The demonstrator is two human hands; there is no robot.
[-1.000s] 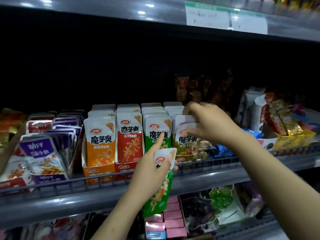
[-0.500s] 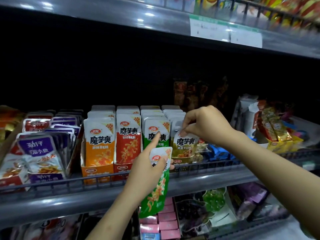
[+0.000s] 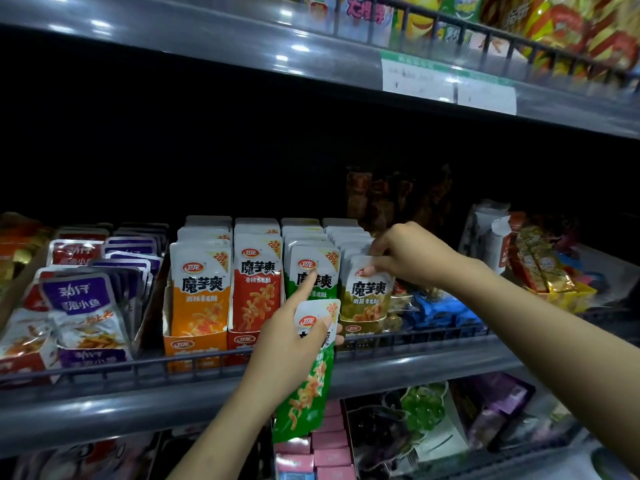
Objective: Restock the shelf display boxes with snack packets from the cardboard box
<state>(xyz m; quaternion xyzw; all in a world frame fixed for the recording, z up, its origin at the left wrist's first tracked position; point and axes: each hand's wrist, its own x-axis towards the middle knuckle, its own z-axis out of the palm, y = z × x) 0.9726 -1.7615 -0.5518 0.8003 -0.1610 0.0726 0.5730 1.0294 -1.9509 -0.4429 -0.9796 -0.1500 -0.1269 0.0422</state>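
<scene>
Our right hand [image 3: 408, 254] has just pushed the olive packet [image 3: 367, 292] down into its box and still pinches it; our left hand [image 3: 291, 355] grips a green packet [image 3: 308, 393] at the shelf's [image 3: 104, 407] front edge, next to go in.

Four display boxes [image 3: 194, 344] stand side by side on the shelf, packed with upright packets: orange [image 3: 201, 289], red [image 3: 256, 285], green [image 3: 313, 271], and olive [image 3: 369, 296] at the right end. A loose green packet [image 3: 308, 386] hangs upright in front of the shelf rail, seemingly one single packet.
</scene>
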